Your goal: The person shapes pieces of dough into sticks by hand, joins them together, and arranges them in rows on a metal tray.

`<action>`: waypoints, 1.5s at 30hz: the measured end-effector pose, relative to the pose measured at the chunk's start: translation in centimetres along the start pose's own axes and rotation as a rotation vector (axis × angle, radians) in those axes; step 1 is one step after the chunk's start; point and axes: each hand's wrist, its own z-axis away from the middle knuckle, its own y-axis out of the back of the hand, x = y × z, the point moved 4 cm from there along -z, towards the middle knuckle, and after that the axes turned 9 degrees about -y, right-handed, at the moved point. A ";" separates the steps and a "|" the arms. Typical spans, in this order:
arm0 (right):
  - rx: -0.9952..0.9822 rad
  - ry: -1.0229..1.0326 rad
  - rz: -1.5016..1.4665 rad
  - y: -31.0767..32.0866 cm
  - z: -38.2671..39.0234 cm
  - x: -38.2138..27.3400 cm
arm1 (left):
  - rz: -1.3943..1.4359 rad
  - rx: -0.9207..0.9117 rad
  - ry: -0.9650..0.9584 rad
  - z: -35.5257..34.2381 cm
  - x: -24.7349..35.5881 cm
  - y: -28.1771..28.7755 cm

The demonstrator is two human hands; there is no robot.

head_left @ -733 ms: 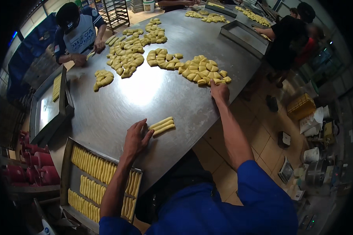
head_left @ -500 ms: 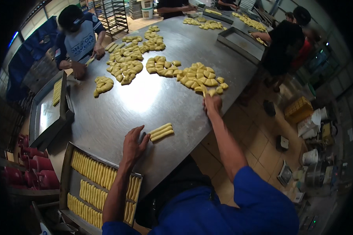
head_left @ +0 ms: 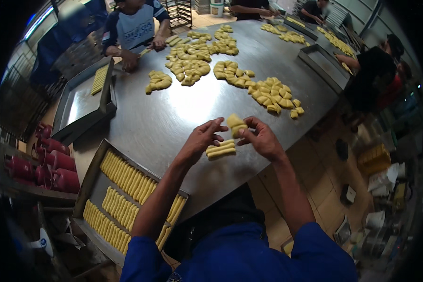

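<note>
A pale yellow dough piece is pinched in my right hand, raised a little over the steel table. It looks folded or in two joined lumps, slightly blurred. My left hand hovers just left of it, fingers bent and apart, with nothing seen in them. Below and between both hands lie a few rolled dough sticks, side by side on the table. Farther off, to the right, spreads a heap of cut dough pieces.
A metal tray with rows of dough sticks stands at my near left; another tray lies beyond it. More cut dough covers the table's far middle. A co-worker handles dough across the table. Red gas cylinders stand at left.
My right hand has come back from the heap toward me with a dough piece. My left hand has lifted from beside the dough sticks to near that piece. The whole view has shifted.
</note>
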 end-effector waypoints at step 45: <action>-0.288 -0.021 0.268 -4.9 -5.1 -2.7 | -0.248 -0.089 -0.140 -0.5 1.0 5.2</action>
